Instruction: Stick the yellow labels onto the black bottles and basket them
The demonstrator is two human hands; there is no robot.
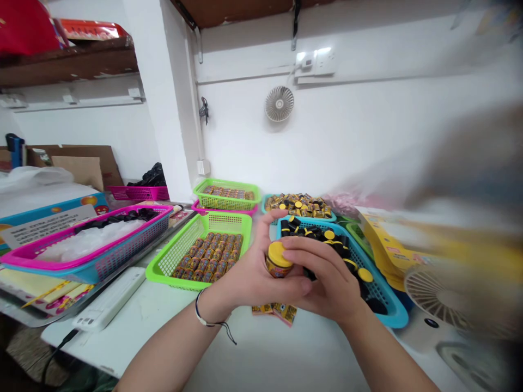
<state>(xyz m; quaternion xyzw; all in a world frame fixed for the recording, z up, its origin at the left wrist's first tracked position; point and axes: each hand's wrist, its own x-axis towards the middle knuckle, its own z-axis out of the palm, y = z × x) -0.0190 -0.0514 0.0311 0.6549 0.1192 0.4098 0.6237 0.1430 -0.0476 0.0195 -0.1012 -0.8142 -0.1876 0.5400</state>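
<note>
Between my two hands, above the table, is a small round jar (279, 268) with a yellow lid and a printed label. My left hand (253, 272) wraps round its side, index finger pointing up. The fingers of my right hand (327, 275) press on the lid and side of the same jar. Under my hands lie a few printed yellow labels (281, 312), partly covered. Left of them, a green basket (163, 261) holds rows of labelled jars (210, 256). To the right, a blue basket (394, 310) holds black jars with yellow lids (329, 234), partly hidden by my right hand.
Behind stand another green basket (226, 202) of jars and a blue basket (322, 219) of labelled pieces. A pink basket (24, 260) with plastic bags and a white power bank-like device (110, 299) are at left. A fan (433, 299) and yellow boxes (379, 245) stand right.
</note>
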